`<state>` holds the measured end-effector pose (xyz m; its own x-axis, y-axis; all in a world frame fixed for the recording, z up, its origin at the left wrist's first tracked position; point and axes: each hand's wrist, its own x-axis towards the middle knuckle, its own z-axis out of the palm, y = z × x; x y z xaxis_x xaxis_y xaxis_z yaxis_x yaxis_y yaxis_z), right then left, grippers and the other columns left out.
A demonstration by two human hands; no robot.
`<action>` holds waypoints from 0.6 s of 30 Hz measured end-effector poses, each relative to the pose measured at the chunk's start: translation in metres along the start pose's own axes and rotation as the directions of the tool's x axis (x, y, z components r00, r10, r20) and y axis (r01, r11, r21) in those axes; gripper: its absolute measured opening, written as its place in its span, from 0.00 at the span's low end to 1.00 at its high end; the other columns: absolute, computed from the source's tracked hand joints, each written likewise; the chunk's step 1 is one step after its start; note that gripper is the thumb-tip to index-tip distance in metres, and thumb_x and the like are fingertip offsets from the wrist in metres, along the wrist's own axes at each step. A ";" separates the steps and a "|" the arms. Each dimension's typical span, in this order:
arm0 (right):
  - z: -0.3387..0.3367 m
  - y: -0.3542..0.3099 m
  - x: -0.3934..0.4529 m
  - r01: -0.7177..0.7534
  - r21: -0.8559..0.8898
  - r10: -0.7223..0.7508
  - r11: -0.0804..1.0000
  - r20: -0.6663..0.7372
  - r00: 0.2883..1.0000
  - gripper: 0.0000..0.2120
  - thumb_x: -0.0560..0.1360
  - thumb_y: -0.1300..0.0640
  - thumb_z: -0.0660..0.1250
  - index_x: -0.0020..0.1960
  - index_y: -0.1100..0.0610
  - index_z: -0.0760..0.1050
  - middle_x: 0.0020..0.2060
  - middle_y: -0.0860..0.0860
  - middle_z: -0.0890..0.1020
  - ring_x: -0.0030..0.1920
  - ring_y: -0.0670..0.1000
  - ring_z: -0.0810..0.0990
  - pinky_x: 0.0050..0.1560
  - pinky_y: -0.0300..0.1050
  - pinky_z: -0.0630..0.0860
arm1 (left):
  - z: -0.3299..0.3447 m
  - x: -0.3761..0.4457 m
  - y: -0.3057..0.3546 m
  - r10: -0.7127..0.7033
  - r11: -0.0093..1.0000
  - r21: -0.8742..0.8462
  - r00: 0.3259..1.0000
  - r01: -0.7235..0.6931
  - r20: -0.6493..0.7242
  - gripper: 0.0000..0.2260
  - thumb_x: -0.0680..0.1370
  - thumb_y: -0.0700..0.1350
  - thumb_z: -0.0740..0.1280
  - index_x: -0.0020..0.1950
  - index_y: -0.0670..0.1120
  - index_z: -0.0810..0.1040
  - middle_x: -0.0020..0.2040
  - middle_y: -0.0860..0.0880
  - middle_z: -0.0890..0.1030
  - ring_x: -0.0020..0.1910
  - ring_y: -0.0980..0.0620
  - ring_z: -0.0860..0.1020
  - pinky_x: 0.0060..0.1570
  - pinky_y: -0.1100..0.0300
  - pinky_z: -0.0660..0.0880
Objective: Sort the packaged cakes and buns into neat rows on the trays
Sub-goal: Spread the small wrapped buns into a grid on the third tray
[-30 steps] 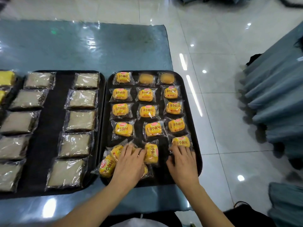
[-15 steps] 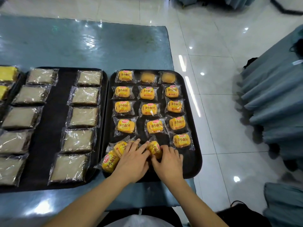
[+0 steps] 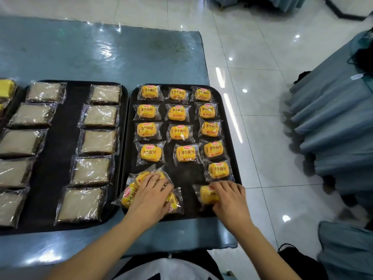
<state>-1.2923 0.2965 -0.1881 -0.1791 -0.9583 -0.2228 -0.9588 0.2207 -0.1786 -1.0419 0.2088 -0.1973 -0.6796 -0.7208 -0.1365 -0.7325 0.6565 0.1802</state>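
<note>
glossy white floor tiles (image 3: 252, 102) surround a table under blue plastic (image 3: 101, 55) that carries two black trays side by side. the right tray (image 3: 182, 176) holds yellow buns in clear printed wrappers, set in three rows running away from the person. the left tray (image 3: 60, 138) holds pale rectangular cakes (image 3: 99, 142) in two columns. the left hand (image 3: 150, 196) lies flat, fingers spread, on a loose heap of buns (image 3: 131, 197) at the tray's near-left corner. the right hand (image 3: 230, 198) curls its fingers round one bun (image 3: 207, 195) near the right rim, just below the last bun (image 3: 219, 170) of the right row. bare black tray shows between the hands.
</note>
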 end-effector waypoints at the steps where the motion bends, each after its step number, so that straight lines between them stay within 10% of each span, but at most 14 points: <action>1: 0.001 0.012 -0.004 -0.027 -0.028 0.027 0.999 0.007 1.000 0.28 0.63 0.61 0.72 0.61 0.45 0.75 0.57 0.45 0.80 0.61 0.53 0.76 0.63 0.52 0.66 | 0.000 -0.001 -0.002 -0.002 1.000 -0.005 1.000 0.002 0.001 0.22 0.71 0.55 0.74 0.63 0.52 0.77 0.62 0.52 0.78 0.68 0.45 0.72 0.75 0.50 0.50; 9: 0.005 0.007 -0.012 -0.113 0.012 0.113 0.994 -0.048 0.992 0.29 0.71 0.58 0.76 0.70 0.49 0.73 0.67 0.51 0.77 0.67 0.57 0.74 0.67 0.57 0.69 | -0.018 -0.012 -0.030 -0.171 0.985 -0.024 0.983 0.170 -0.063 0.32 0.72 0.61 0.72 0.74 0.55 0.67 0.74 0.46 0.68 0.77 0.42 0.62 0.78 0.43 0.51; 18: 0.022 -0.072 0.002 0.216 0.084 -0.211 0.973 -0.060 0.976 0.16 0.75 0.43 0.69 0.60 0.47 0.76 0.54 0.46 0.78 0.54 0.53 0.77 0.57 0.51 0.72 | -0.019 -0.038 -0.047 -0.218 0.972 -0.095 0.975 0.215 -0.031 0.33 0.75 0.58 0.70 0.78 0.59 0.61 0.80 0.48 0.59 0.78 0.41 0.58 0.76 0.44 0.49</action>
<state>-1.2186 0.2829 -0.1966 0.0146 -0.9924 -0.1223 -0.9529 0.0232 -0.3024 -0.9809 0.2018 -0.1821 -0.5016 -0.8533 -0.1423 -0.8541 0.4622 0.2385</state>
